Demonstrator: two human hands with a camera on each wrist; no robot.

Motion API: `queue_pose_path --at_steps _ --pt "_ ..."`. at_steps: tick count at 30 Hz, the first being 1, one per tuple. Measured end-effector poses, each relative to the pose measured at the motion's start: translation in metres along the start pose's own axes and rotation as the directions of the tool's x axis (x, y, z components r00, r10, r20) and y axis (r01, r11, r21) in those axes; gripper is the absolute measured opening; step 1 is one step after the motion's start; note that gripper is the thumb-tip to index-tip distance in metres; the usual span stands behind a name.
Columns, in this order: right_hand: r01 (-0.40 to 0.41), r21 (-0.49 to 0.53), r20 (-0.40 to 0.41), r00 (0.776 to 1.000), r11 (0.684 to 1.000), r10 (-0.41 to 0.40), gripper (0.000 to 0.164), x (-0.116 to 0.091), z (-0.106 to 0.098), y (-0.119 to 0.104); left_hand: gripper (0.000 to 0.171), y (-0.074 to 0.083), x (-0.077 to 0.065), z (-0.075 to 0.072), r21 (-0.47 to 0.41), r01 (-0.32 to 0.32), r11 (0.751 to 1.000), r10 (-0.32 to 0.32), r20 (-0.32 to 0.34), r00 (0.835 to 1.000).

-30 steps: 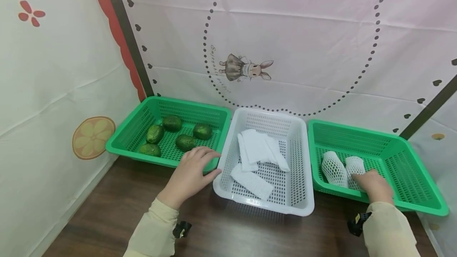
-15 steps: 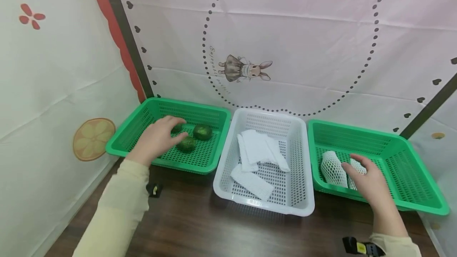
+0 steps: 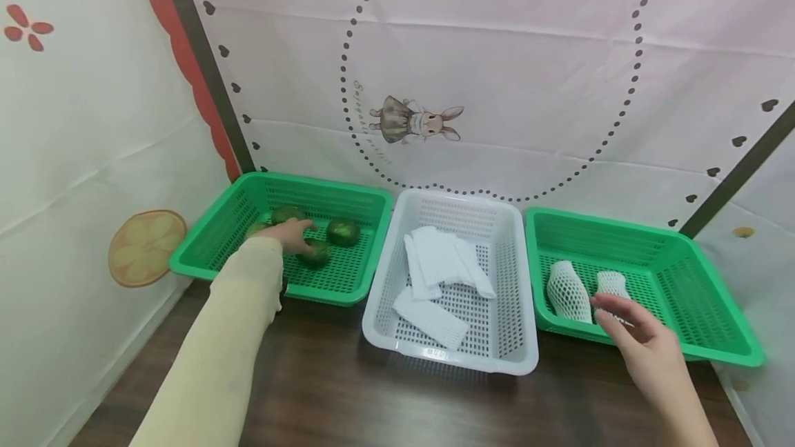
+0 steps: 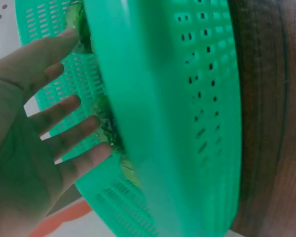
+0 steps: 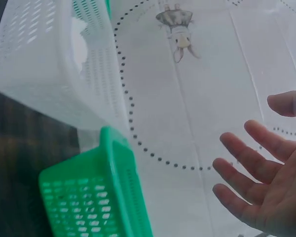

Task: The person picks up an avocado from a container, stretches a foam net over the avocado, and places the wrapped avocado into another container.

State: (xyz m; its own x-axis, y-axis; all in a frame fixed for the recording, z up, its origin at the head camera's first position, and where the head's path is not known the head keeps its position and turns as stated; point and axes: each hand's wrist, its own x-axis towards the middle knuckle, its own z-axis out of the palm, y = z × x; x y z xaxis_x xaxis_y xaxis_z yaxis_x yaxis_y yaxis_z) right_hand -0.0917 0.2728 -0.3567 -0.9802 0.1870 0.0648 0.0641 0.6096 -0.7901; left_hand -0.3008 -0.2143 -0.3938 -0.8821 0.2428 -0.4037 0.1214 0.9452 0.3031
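My left hand reaches into the left green basket, over dark green avocados. Its thumb is right at one avocado; another avocado lies to the right. In the left wrist view the fingers are spread and straight, partly over the avocados, and the basket's rim hides some of the fruit. My right hand hovers with relaxed, parted fingers over the front edge of the right green basket. Beyond it lie two pieces in white foam netting, a left one and a right one.
Between the green baskets stands a white basket with several flat white foam net sleeves. All three baskets sit on a dark wooden table, against a printed cloth backdrop. Another cloth wall rises on the left.
My left hand has moved left from beside the white basket and down among the avocados. My right hand has let go of the right netted piece and drawn back toward me.
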Motion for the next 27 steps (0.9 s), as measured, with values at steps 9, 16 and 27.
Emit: queue_pose_path --at_steps 9,16,27 --pt "-0.057 0.046 -0.005 0.998 0.997 0.058 0.042 -0.017 -0.005 0.019 0.063 0.021 0.020 -0.021 -0.028 -0.026 0.999 0.025 -0.026 0.999" --pt "-0.161 0.078 0.045 0.986 0.984 0.158 0.048 -0.030 -0.001 0.032 0.059 0.005 0.035 0.005 -0.084 0.030 0.996 -0.025 0.053 0.998" --pt "-0.166 0.271 0.027 0.986 0.948 0.165 0.042 -0.045 0.001 0.052 0.071 -0.011 0.037 0.031 -0.009 0.051 0.999 -0.050 0.066 0.997"
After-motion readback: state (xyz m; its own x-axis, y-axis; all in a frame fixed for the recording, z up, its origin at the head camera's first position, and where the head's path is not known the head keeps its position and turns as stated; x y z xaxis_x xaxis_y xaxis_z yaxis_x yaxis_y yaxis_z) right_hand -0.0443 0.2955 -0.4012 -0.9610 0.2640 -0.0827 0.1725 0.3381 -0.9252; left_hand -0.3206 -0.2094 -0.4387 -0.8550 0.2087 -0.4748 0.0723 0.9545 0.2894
